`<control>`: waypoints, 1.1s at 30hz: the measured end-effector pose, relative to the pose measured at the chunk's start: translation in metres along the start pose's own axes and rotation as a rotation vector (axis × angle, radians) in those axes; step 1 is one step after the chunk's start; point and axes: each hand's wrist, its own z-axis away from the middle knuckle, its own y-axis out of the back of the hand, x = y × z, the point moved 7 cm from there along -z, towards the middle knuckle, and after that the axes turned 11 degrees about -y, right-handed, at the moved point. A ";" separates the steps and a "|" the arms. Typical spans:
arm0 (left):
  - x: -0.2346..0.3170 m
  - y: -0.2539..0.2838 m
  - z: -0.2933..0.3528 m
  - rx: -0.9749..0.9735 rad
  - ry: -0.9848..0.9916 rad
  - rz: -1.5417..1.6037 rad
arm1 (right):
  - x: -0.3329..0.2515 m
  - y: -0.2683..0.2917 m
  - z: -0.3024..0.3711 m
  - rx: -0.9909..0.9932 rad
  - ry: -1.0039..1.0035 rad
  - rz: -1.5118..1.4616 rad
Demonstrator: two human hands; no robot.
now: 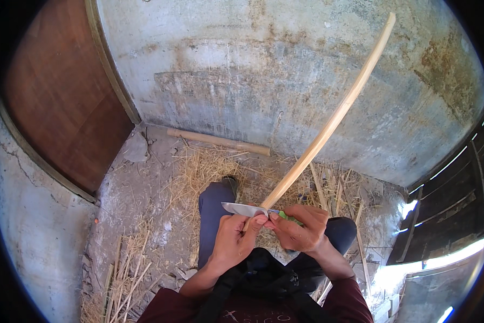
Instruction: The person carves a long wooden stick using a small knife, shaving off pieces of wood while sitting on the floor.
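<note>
A long pale strip of what looks like split bamboo (322,135) slants from my hands up to the far right. My left hand (235,237) is closed around its near end, with the thumb toward the right hand. My right hand (303,228) grips a knife by its handle, where some green shows between the fingers. The knife's blade (241,209) points left and lies across the strip just above my left fingers. Both thumbs come close together at the blade. How deep the edge sits in the strip is hidden.
Straw-like shavings (199,172) cover the floor between and beyond my legs. A bamboo pole (219,141) lies along the stained wall (225,81). Thin strips (127,280) lie at the left. A brown door (69,91) stands far left, dark slats (446,210) at right.
</note>
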 end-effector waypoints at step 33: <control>-0.003 -0.007 0.002 -0.108 -0.009 -0.072 | 0.002 0.014 0.002 0.048 0.050 0.081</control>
